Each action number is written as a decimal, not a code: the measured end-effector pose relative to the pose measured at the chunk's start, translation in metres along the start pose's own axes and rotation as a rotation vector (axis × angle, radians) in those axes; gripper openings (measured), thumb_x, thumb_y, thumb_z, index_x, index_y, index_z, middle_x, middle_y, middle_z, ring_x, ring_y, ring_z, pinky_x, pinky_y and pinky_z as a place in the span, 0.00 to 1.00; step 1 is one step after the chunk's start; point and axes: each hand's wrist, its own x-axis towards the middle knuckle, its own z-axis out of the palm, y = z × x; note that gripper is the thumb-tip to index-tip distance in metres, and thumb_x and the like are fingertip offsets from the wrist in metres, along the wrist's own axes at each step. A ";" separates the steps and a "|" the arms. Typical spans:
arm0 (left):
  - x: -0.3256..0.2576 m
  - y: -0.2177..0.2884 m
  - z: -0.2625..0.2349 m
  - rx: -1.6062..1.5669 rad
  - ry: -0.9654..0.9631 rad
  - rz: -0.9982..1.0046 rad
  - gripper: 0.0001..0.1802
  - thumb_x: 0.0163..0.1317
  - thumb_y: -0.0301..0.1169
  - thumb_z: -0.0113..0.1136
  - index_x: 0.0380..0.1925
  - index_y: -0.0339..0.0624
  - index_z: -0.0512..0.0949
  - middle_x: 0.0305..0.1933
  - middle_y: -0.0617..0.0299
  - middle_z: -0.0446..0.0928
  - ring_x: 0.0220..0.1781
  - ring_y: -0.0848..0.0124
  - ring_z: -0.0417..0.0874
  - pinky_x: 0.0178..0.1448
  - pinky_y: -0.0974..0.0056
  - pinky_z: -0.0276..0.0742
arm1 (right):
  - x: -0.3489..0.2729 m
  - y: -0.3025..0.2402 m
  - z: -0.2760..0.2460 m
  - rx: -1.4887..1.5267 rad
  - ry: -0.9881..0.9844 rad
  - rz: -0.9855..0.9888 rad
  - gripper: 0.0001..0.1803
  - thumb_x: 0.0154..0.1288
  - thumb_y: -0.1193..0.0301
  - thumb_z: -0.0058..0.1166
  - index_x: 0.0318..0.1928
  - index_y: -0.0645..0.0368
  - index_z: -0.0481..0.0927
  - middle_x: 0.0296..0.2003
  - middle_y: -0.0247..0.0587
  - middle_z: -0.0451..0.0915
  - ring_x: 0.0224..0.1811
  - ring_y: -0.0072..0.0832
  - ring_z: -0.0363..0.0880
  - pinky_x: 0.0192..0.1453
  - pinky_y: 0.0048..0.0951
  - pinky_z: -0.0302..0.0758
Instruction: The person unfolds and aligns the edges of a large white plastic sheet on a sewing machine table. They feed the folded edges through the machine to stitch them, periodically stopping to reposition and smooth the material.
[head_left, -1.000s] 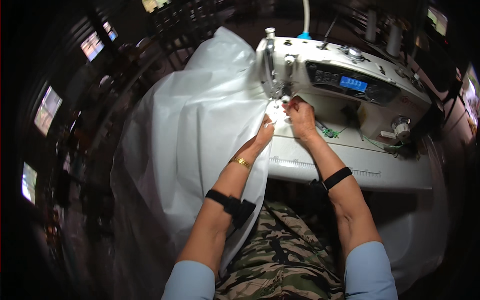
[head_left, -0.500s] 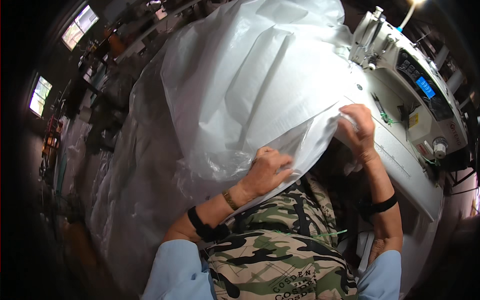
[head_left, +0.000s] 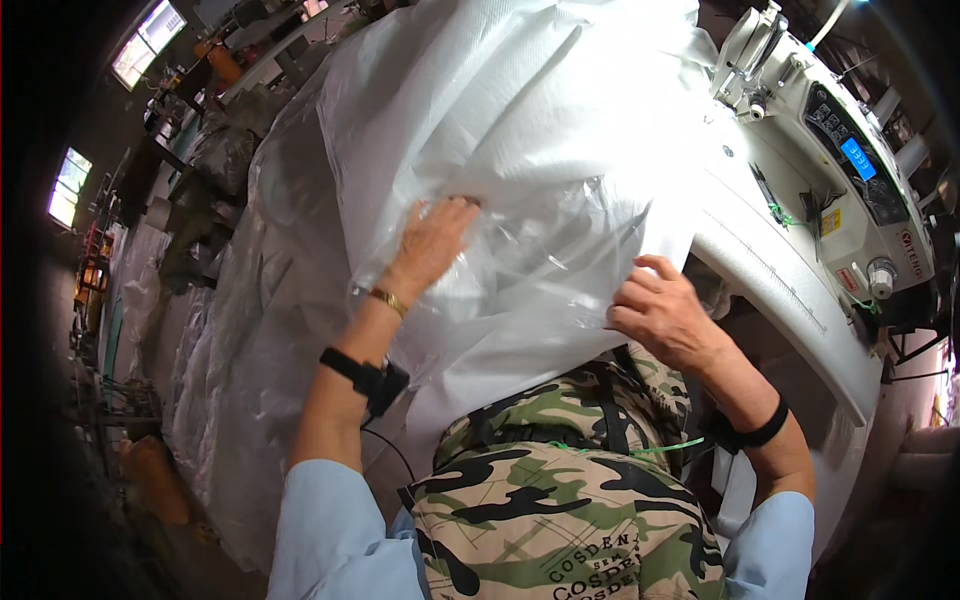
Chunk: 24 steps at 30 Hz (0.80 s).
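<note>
A large white woven plastic sheet (head_left: 480, 110) drapes over the machine bed and down across my lap. A crinkled, shiny clear plastic film (head_left: 545, 255) lies over its middle. My left hand (head_left: 432, 245) rests on the sheet at the film's left part, fingers stretched forward and slightly blurred; their tips partly merge with the folds. My right hand (head_left: 665, 312) is at the film's right side, thumb and fingers curled together on its edge. Beyond my right hand stands a white sewing machine (head_left: 850, 170) with a lit blue display; the sheet lies next to its needle end.
Small dark thread snips (head_left: 768, 192) with green thread lie on the machine bed. The bed's curved front edge (head_left: 790, 300) carries a ruler scale. Dim clutter and more plastic sheeting (head_left: 270, 300) fill the left side. A camouflage apron (head_left: 560, 480) covers my lap.
My left hand has moved forward and left over the sheet. My right hand has come back and left from the machine bed. The clear film now spreads wider between them.
</note>
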 end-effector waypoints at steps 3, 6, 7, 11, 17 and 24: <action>0.015 -0.032 -0.004 -0.017 -0.047 0.006 0.31 0.61 0.36 0.67 0.65 0.44 0.72 0.66 0.53 0.73 0.70 0.59 0.71 0.75 0.48 0.59 | 0.001 -0.016 -0.047 -0.039 0.298 -0.008 0.05 0.55 0.71 0.63 0.32 0.55 0.81 0.34 0.32 0.79 0.34 0.29 0.79 0.57 0.43 0.76; 0.025 -0.030 -0.027 -0.380 -0.105 -0.090 0.24 0.63 0.34 0.65 0.58 0.39 0.77 0.59 0.50 0.80 0.62 0.55 0.79 0.68 0.54 0.70 | -0.013 -0.016 -0.070 -0.070 0.321 0.125 0.10 0.51 0.72 0.66 0.36 0.56 0.83 0.40 0.34 0.83 0.39 0.30 0.81 0.60 0.46 0.73; 0.033 -0.017 -0.046 -0.389 -0.107 -0.078 0.24 0.63 0.34 0.65 0.58 0.39 0.77 0.59 0.50 0.80 0.62 0.55 0.79 0.68 0.54 0.70 | -0.018 -0.012 -0.065 -0.078 0.315 0.137 0.10 0.51 0.72 0.66 0.36 0.56 0.83 0.40 0.34 0.83 0.39 0.30 0.81 0.60 0.46 0.73; 0.029 0.052 -0.129 -0.663 -0.076 0.117 0.17 0.62 0.37 0.67 0.47 0.38 0.84 0.41 0.51 0.86 0.41 0.52 0.87 0.48 0.57 0.81 | -0.027 -0.010 -0.050 -0.188 0.342 0.274 0.14 0.49 0.75 0.68 0.39 0.53 0.85 0.39 0.33 0.80 0.39 0.32 0.78 0.50 0.41 0.73; -0.003 0.092 -0.110 -0.687 -0.020 0.388 0.07 0.63 0.32 0.67 0.32 0.40 0.83 0.27 0.66 0.83 0.28 0.76 0.82 0.31 0.68 0.74 | 0.017 -0.011 -0.057 -0.111 0.558 0.328 0.15 0.55 0.75 0.67 0.45 0.57 0.84 0.26 0.34 0.75 0.27 0.32 0.71 0.35 0.34 0.67; 0.043 -0.047 -0.164 -1.171 0.538 -0.235 0.07 0.70 0.31 0.62 0.41 0.39 0.80 0.27 0.68 0.81 0.22 0.83 0.74 0.27 0.76 0.68 | 0.014 -0.017 -0.031 0.074 0.625 0.426 0.15 0.62 0.69 0.69 0.43 0.62 0.78 0.29 0.39 0.81 0.34 0.32 0.84 0.42 0.33 0.78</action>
